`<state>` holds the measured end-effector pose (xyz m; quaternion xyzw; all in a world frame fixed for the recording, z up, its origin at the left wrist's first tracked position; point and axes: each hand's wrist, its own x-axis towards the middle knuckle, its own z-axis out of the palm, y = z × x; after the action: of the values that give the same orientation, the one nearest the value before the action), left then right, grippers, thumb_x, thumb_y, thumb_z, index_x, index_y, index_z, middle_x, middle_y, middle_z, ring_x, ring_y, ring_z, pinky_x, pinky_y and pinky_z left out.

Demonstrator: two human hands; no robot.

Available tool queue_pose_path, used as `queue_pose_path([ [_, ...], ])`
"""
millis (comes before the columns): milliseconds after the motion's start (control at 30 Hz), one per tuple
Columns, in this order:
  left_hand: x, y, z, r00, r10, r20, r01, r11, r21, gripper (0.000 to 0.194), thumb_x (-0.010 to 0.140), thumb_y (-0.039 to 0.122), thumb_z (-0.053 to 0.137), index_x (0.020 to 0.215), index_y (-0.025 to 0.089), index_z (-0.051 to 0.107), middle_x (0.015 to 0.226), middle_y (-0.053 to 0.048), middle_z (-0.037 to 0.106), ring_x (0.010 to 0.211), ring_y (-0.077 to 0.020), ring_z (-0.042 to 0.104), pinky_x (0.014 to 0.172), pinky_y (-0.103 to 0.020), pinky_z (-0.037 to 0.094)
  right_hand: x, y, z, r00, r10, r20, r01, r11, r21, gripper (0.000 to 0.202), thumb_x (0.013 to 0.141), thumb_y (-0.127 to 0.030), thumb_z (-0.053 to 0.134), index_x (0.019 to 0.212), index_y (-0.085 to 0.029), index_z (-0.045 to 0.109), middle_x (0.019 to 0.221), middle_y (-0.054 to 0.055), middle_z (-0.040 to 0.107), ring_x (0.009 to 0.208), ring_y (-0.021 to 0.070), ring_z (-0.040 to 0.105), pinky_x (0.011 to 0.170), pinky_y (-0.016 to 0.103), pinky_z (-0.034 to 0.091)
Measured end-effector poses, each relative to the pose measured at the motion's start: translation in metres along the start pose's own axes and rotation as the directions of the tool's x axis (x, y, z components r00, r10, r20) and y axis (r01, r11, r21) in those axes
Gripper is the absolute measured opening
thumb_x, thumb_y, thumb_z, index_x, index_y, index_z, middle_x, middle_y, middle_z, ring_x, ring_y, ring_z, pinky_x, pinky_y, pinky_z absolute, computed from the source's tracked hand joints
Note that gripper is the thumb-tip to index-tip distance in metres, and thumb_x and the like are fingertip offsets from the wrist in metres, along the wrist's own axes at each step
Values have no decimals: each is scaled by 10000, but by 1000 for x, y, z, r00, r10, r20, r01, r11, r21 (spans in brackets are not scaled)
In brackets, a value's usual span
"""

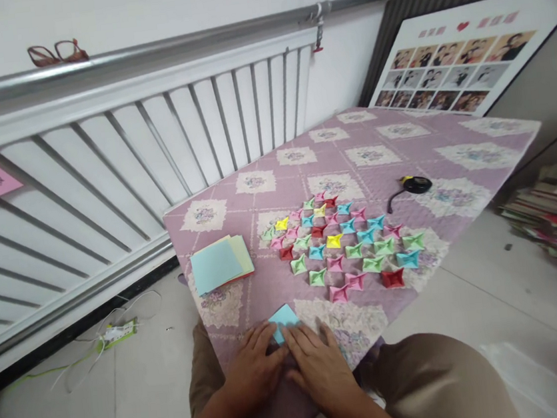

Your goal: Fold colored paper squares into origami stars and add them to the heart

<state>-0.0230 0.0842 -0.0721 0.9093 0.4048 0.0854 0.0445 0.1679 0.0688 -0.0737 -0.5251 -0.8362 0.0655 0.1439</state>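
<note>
A small blue folded paper (285,319) lies on the patterned tablecloth near the front corner. My left hand (257,366) rests at its left edge, fingers spread and lying flat. Over the paper's lower right part lies my right hand (316,360), fingers stretched out and flat, the thumb apart. The lower part of the paper is hidden under the fingers. Beyond the hands, several folded paper boats stand in rows, among them a yellow one (334,241) and a red one (393,279). To the left is a stack of square coloured sheets (217,266), light blue on top.
A black tape measure (415,184) lies at the right of the table (299,173). Behind the table is a white radiator (150,143) with glasses (57,53) on the pipe above. A photo board (457,61) leans at the far end. A power strip (120,332) is on the floor.
</note>
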Motion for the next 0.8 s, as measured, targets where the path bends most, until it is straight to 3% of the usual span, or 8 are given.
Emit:
queue_pose_path([
  [167,-2,-1,1,1000,-3,-6,3,1000,-23,427,875,299,527,1295,346,466,1392,-72,387,1292,-253,329,1038,-455,331,-26,18,3,998,-64,25,66,996,-64,637,835,-397,540,1404,-221,315,1394,86,455,1269,271,388,1020,517,219],
  [533,-1,0,0,1000,-21,-21,21,999,-43,407,876,293,517,1277,353,486,1382,-68,401,1283,-244,342,1041,-439,326,-35,20,7,1000,3,-28,-6,991,-134,576,835,-368,516,1375,-252,353,1370,41,486,1245,292,418,974,536,248],
  [667,-2,-1,2,999,-28,-31,26,998,-52,441,866,276,528,1294,364,467,1382,-57,403,1282,-242,341,1038,-432,328,-36,24,2,992,29,-119,-44,991,-128,449,854,-351,507,1291,-262,451,1250,47,599,1156,285,504,941,504,277],
  [800,-2,-2,4,999,-31,-33,29,998,-61,469,850,252,545,1297,364,463,1383,-58,402,1282,-249,340,1033,-440,327,-17,24,-12,957,188,-222,-196,980,-15,211,883,-284,472,1045,-232,596,978,57,693,941,246,603,887,442,341],
])
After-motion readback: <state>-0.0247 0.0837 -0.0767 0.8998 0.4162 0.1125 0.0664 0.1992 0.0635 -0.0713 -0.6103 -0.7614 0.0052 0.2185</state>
